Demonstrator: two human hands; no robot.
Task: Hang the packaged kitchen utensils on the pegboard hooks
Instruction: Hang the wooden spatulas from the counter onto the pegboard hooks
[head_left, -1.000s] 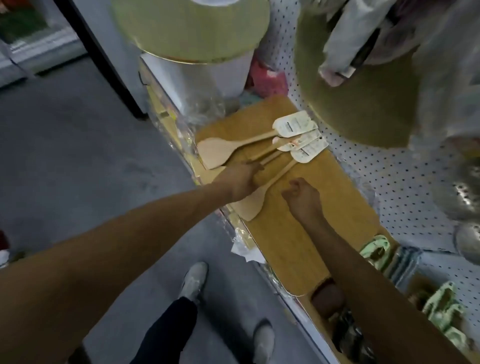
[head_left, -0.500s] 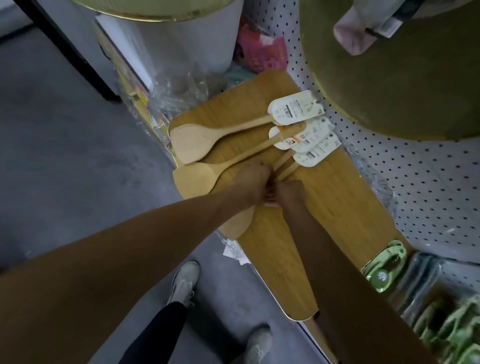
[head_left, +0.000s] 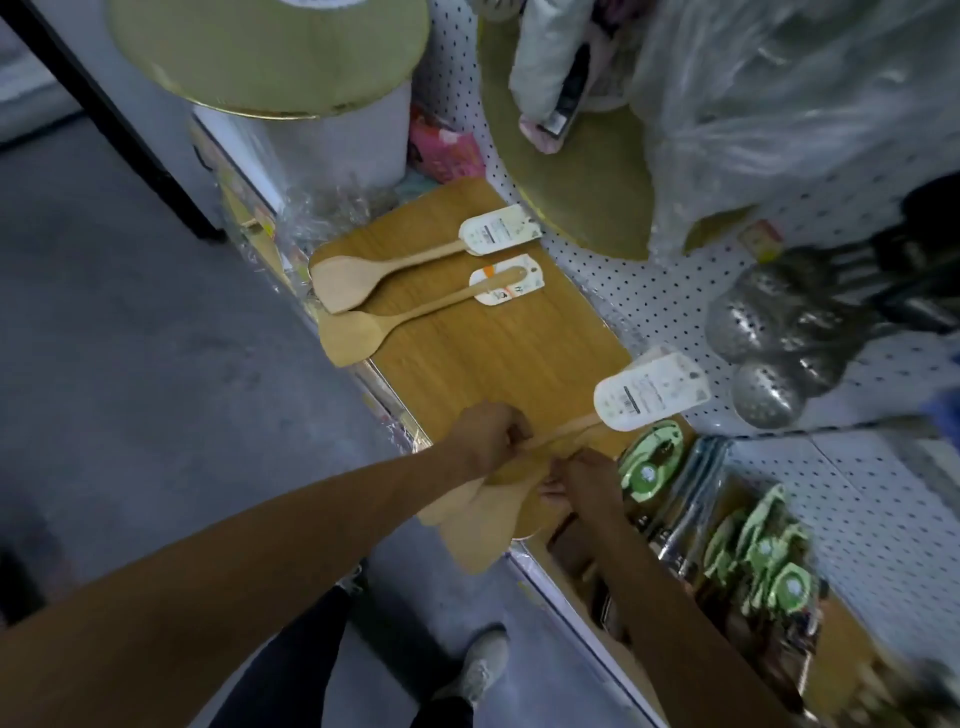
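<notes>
head view, looking down along both forearms at a wooden board (head_left: 483, 358) lying on a shelf in front of a white pegboard (head_left: 670, 291). the left hand (head_left: 488, 436) has its fingers curled round the handles of a small bunch of wooden spatulas (head_left: 483, 519), gripping them low on the handles just above the blades; the blades fan out past the near edge of the board toward the floor. the right hand (head_left: 587, 478) is just beside the left, its fingers pinching the same bunch at the blade end, though how many fingers are on the wood cannot be told. the handles run up and to the right to white card tags (head_left: 652, 395), which sit at the far right corner of the board, close against the pegboard. two more packaged spatulas lie flat on the far end of the board, well apart from the hands: the far spatula (head_left: 395, 265) with its tag near the pegboard, and the second spatula (head_left: 415, 312) just beside it, its blade overhanging the left edge of the board. metal skimmers (head_left: 774, 358) hang on the pegboard to the right, and green-carded packets (head_left: 649, 467) sit on the shelf beside the right hand. below, a grey shoe (head_left: 478, 670) stands on the grey floor (head_left: 130, 364).
</notes>
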